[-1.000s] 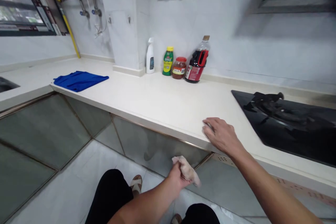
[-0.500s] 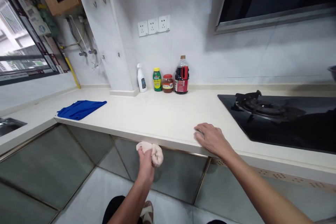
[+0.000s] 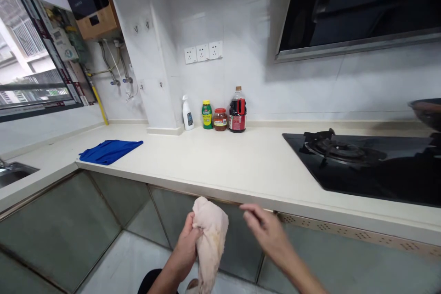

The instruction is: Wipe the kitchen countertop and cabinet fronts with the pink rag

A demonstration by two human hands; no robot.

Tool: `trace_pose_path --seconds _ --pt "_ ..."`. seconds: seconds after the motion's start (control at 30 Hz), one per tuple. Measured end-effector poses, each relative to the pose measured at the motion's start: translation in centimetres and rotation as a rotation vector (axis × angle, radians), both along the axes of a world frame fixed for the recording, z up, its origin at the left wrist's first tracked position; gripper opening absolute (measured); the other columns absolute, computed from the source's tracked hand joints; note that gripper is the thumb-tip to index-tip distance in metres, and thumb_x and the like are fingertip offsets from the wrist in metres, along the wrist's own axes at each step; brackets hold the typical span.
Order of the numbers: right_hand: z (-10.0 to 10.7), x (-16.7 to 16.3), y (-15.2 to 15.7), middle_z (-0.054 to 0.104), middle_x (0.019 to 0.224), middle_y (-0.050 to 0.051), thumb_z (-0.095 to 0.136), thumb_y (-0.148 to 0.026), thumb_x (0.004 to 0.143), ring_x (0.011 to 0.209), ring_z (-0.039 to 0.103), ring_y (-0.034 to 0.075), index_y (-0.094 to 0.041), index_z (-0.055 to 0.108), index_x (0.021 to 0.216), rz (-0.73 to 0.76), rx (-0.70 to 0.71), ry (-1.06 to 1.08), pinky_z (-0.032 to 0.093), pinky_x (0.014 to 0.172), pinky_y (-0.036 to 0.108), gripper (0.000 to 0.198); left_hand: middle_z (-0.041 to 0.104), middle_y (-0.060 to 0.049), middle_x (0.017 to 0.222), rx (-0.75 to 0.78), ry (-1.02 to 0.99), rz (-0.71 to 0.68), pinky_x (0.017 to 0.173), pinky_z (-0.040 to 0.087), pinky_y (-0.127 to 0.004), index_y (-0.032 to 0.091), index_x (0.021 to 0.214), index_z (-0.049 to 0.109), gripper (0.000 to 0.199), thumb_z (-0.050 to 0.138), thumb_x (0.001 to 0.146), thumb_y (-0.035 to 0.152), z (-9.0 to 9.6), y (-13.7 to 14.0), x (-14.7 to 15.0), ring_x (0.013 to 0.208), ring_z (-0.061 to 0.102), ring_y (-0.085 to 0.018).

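My left hand [image 3: 186, 241] grips a pale pink cloth [image 3: 213, 234] in front of the counter edge. The cloth hangs down from my fingers and shows a yellowish stain. To the right of it, apart from the cloth, is my right hand [image 3: 267, 227], a little blurred, holding nothing, its thumb and fingers partly spread. Both hands are below the top of the white counter [image 3: 220, 161], in front of the cabinet doors.
Against the wall stand a white spray bottle [image 3: 188, 114], a green bottle [image 3: 207, 115], a red-lidded jar [image 3: 220, 120] and a large dark sauce bottle [image 3: 237, 112]. A blue cloth [image 3: 110, 151] lies left, near the sink [image 3: 17, 172]. A black gas stove [image 3: 365, 170] is at right.
My right hand has left the countertop and come down toward the cloth. The bunched cloth in my left hand now hangs loose and longer. The view has tilted up slightly.
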State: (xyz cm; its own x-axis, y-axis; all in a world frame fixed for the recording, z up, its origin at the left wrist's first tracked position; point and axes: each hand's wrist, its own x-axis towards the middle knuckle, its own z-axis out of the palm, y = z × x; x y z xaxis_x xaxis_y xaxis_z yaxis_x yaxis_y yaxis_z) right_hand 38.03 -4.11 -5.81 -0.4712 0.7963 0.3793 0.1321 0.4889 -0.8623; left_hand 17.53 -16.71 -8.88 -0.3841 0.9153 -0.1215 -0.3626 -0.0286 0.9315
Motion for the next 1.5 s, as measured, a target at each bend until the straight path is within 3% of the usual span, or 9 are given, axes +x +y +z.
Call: trace_pose_path --seconds 0.2,0.37,0.47,0.57,0.73,0.87,1.07,1.2,1.5 --pt "-7.0 -5.6 -8.7 0.060 0.140 0.010 0.078 -0.051 0.070 0.125 0.059 0.029 -0.026 0.046 0.146 0.212 -0.470 0.272 0.048 0.107 0.042 0.086 0.047 -0.011 0.158 -0.004 0.380 -0.039 0.126 0.024 -0.044 0.025 0.141 0.055 0.071 0.072 0.079 0.057 0.5 -1.0 1.4 0.150 0.036 -0.032" --pt "-8.3 -5.4 -7.6 0.072 0.113 0.008 0.058 -0.071 0.085 0.106 0.066 0.028 -0.024 0.068 0.114 0.221 -0.511 0.306 0.051 0.096 0.040 0.056 0.037 -0.017 0.163 0.136 0.318 -0.103 0.124 0.031 -0.047 0.025 0.163 0.010 0.128 0.082 0.066 0.067 -1.7 -1.4 2.0 0.149 0.039 -0.036" --pt "-8.1 -4.8 -6.7 0.073 0.098 0.005 0.056 -0.076 0.085 0.089 0.066 0.025 -0.024 0.069 0.098 0.152 -0.503 0.310 0.053 0.088 0.036 0.056 0.043 -0.020 0.158 0.188 0.189 -0.102 0.120 0.037 -0.047 0.025 0.162 0.004 0.142 0.088 0.056 0.066 -3.1 -0.7 2.4 0.142 0.048 -0.038" --pt "-5.7 -4.4 -5.9 0.071 0.100 0.004 0.057 -0.078 0.083 0.091 0.065 0.024 -0.024 0.068 0.096 0.058 -0.487 0.345 0.053 0.090 0.035 0.056 0.041 -0.016 0.160 0.231 0.300 -0.044 0.124 0.031 -0.045 0.026 0.159 0.020 0.124 0.090 0.059 0.052 -1.4 0.5 2.6 0.147 0.041 -0.037" --pt "2.8 -3.0 -1.3 0.068 0.103 0.005 0.047 -0.066 0.094 0.097 0.062 0.023 -0.024 0.061 0.103 -0.062 -0.181 0.365 0.051 0.090 0.032 0.045 0.042 -0.011 0.159 0.371 0.608 0.011 0.128 0.021 -0.043 0.025 0.150 0.044 0.090 0.085 0.070 0.029 8.5 4.5 3.4 0.151 0.033 -0.033" --pt "6.4 0.1 5.8 0.064 0.087 0.006 0.034 -0.057 0.095 0.085 0.060 0.024 -0.025 0.055 0.091 -0.463 0.110 0.147 0.051 0.080 0.035 0.039 0.052 -0.013 0.145 0.502 0.696 0.005 0.110 0.044 -0.044 0.025 0.145 0.053 0.074 0.080 0.076 0.028 13.2 9.2 3.4 0.134 0.049 -0.033" --pt "3.9 7.4 11.5 0.061 0.120 0.020 0.042 -0.050 0.085 0.118 0.054 0.035 -0.017 0.064 0.107 -0.773 0.296 -0.029 0.041 0.104 0.054 0.046 0.062 -0.009 0.123 0.280 1.399 0.230 0.107 0.046 -0.045 0.027 0.113 0.072 0.027 0.065 0.087 0.027 9.9 12.8 -4.4 0.124 0.055 -0.027" --pt "3.3 7.1 12.1 0.056 0.141 0.013 0.044 -0.052 0.091 0.133 0.049 0.031 -0.025 0.066 0.127 -0.542 0.518 -0.312 0.040 0.109 0.050 0.051 0.066 -0.010 0.117 0.023 1.607 0.299 0.101 0.048 -0.049 0.024 0.106 0.075 0.022 0.059 0.090 0.027 9.4 13.7 -10.5 0.117 0.057 -0.030" --pt "3.4 1.7 11.1 0.046 0.155 0.010 0.056 -0.045 0.089 0.144 0.038 0.037 -0.032 0.064 0.134 -0.330 0.472 -0.723 0.036 0.112 0.058 0.048 0.060 -0.016 0.133 -0.167 1.644 0.323 0.108 0.040 -0.054 0.021 0.116 0.074 0.034 0.056 0.095 0.040 9.5 14.9 -14.4 0.131 0.049 -0.035"
